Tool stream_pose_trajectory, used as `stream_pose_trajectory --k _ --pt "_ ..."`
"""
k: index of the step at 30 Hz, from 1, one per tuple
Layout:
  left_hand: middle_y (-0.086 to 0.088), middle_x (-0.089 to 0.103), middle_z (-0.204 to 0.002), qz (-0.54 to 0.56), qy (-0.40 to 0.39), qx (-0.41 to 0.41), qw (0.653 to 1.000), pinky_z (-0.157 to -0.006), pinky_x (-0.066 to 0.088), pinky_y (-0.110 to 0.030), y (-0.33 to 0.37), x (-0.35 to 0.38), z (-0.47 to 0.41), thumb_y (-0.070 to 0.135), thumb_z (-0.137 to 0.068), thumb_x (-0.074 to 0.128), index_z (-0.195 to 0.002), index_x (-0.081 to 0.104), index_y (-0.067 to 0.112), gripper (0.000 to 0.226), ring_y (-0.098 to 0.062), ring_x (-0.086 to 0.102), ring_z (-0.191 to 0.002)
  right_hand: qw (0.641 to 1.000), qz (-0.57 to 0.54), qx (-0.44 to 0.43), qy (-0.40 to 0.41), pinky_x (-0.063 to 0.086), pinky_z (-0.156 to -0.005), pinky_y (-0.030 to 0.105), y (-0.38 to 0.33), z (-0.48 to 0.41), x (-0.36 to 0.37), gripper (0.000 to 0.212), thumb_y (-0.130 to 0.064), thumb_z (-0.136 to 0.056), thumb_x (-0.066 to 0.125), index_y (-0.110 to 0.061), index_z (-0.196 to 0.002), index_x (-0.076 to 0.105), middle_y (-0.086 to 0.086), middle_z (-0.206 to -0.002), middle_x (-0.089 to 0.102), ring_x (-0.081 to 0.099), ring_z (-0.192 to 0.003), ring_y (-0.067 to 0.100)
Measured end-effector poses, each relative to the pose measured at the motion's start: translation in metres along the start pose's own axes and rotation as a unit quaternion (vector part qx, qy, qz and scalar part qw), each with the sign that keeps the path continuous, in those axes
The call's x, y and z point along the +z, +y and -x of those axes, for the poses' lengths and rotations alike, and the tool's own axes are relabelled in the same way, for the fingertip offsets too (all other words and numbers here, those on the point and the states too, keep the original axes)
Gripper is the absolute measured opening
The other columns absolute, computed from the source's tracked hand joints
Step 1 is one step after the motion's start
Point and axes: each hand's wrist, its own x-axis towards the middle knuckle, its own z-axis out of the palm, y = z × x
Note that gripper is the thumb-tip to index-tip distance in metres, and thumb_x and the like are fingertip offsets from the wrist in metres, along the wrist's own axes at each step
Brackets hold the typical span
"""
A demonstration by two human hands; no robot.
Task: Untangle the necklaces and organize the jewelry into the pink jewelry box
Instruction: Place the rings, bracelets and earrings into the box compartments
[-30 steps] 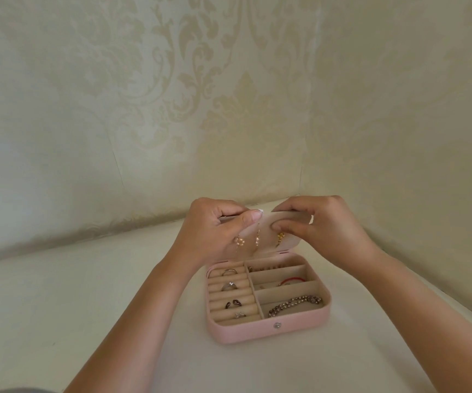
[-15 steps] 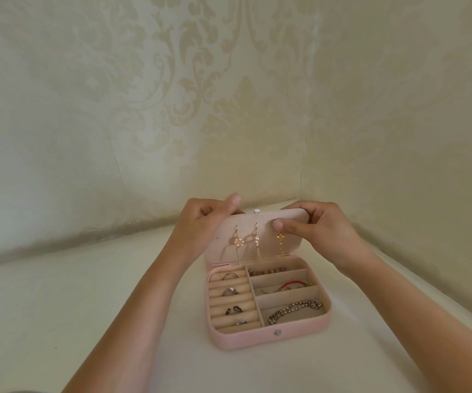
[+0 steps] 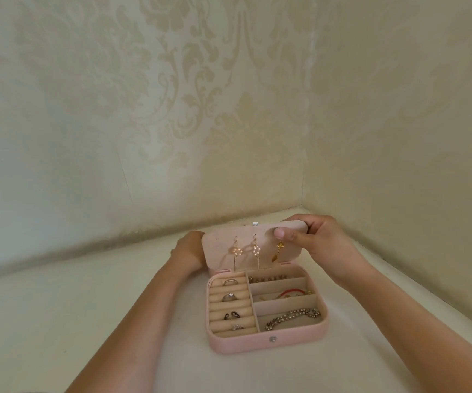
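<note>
The fingers of the right hand point(image 3: 322, 245) pinched the far right corner of the lid point(image 3: 217, 258), thumb point(image 3: 281, 232) pressed on its inner face and the others curled behind it. The left hand point(image 3: 188, 248) was behind the lid's left edge; its fingers were hidden, so I could not tell whether they gripped or only braced it. The lid stood nearly upright, with two pearl drop earrings point(image 3: 237, 251) and a gold earring point(image 3: 278, 249) hanging from its panel, the gold one just below the thumb.

The pink jewelry box point(image 3: 243, 343) sat open on the counter point(image 3: 59, 307), near the corner of the patterned wall point(image 3: 172, 109). It held rings point(image 3: 230, 296) in the rolls on the left, a red bracelet point(image 3: 293, 292) in a middle compartment and a beaded chain point(image 3: 291, 317) in the nearest one.

The sorting looked done, so the step was probably closing the box. To do it well, the thumb should stay clear of the gold earring, and the lid should come down slowly so the long drops fold flat instead of catching on the dividers. The back hand should keep the base from sliding, then press at the snap point(image 3: 271, 339).
</note>
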Motion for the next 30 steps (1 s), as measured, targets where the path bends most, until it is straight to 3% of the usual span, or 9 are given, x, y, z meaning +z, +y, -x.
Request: stream_pose_trajectory --k 6,8,10,14,18,23,25,27,30 --pt "-0.007 0.046 -0.081 -0.012 0.012 -0.004 1.000 -0.052 0.024 -0.023 -0.007 -0.001 -0.012 0.010 -0.085 0.056 -0.067 0.043 0.016 0.024 -0.018 0.034 -0.078 1.000 0.000 0.005 0.003 0.049 -0.062 0.020 -0.001 0.000 -0.002 0.037 -0.031 -0.063 0.074 0.001 -0.084 0.071 0.008 -0.079 0.068 0.062 -0.070 0.014" --pt "-0.007 0.048 -0.079 0.001 0.005 -0.005 1.000 -0.055 0.027 -0.025 -0.009 -0.001 -0.015 0.020 -0.078 0.056 -0.073 0.049 0.014 0.011 -0.017 0.034 -0.075 1.000 -0.002 0.001 0.024 0.049 -0.060 0.022 0.000 0.000 0.000 0.045 -0.032 -0.062 0.075 0.006 -0.084 0.067 0.009 -0.077 0.067 0.061 -0.068 0.015" --pt "-0.006 0.051 -0.075 0.032 -0.003 0.001 0.999 -0.061 0.032 -0.028 -0.013 0.003 -0.023 0.028 -0.063 0.051 -0.073 0.053 0.012 0.019 -0.018 0.035 -0.073 0.999 -0.010 0.002 0.042 0.050 -0.059 0.024 0.000 0.000 0.002 0.040 -0.029 -0.066 0.076 0.005 -0.084 0.066 0.008 -0.075 0.067 0.061 -0.067 0.016" --pt "-0.008 0.055 -0.076 0.147 0.009 0.005 0.989 -0.067 0.033 -0.030 0.009 -0.002 0.005 0.019 -0.075 0.056 -0.078 0.060 0.012 0.009 -0.018 0.038 -0.074 0.996 -0.012 0.000 0.085 0.053 -0.060 0.026 0.000 -0.001 0.005 0.014 -0.017 -0.077 0.077 -0.009 -0.085 0.068 0.001 -0.076 0.068 0.063 -0.068 0.012" --pt "-0.008 0.062 -0.074 0.290 0.036 0.042 0.955 -0.056 0.046 -0.017 0.021 -0.011 0.025 -0.001 -0.088 0.050 -0.091 0.066 0.001 0.016 -0.018 0.053 -0.063 0.986 0.048 -0.019 0.155 0.054 -0.061 0.024 0.007 -0.006 0.006 0.017 -0.021 -0.076 0.079 -0.020 -0.087 0.067 -0.004 -0.084 0.069 0.063 -0.073 0.010" --pt "0.004 0.068 -0.069 0.347 0.042 0.097 0.932 -0.060 0.051 -0.014 0.029 -0.021 0.040 0.002 -0.091 0.051 -0.088 0.070 0.012 0.022 -0.006 0.061 -0.060 0.969 0.133 -0.061 0.202 0.046 -0.081 0.021 0.017 -0.012 0.004 0.024 -0.031 -0.073 0.081 -0.032 -0.089 0.063 -0.015 -0.106 0.057 0.057 -0.099 0.004" --pt "0.004 0.069 -0.069 0.373 0.022 0.105 0.921 -0.059 0.050 -0.015 0.030 -0.021 0.042 0.004 -0.092 0.052 -0.087 0.071 0.013 0.021 -0.008 0.061 -0.064 0.966 0.145 -0.069 0.200 0.042 -0.083 0.018 0.016 -0.013 0.003 0.025 -0.029 -0.073 0.080 -0.035 -0.089 0.062 -0.017 -0.109 0.054 0.053 -0.103 -0.002" --pt "0.001 0.068 -0.075 0.415 -0.012 0.103 0.904 -0.057 0.048 -0.016 0.032 -0.022 0.044 0.005 -0.092 0.051 -0.089 0.072 0.012 0.022 -0.012 0.060 -0.068 0.976 0.104 -0.047 0.188 0.050 -0.082 0.025 0.015 -0.013 0.004 0.028 -0.024 -0.074 0.080 -0.035 -0.092 0.062 -0.013 -0.112 0.055 0.057 -0.102 0.001" --pt "-0.006 0.067 -0.087 0.541 -0.109 0.070 0.831 -0.053 0.048 -0.019 0.035 -0.028 0.045 0.014 -0.091 0.041 -0.100 0.071 0.006 0.033 -0.016 0.060 -0.071 0.984 0.054 -0.038 0.164 0.055 -0.078 0.025 0.017 -0.013 0.003 0.027 -0.012 -0.078 0.077 -0.030 -0.094 0.066 -0.007 -0.114 0.060 0.061 -0.102 0.006"
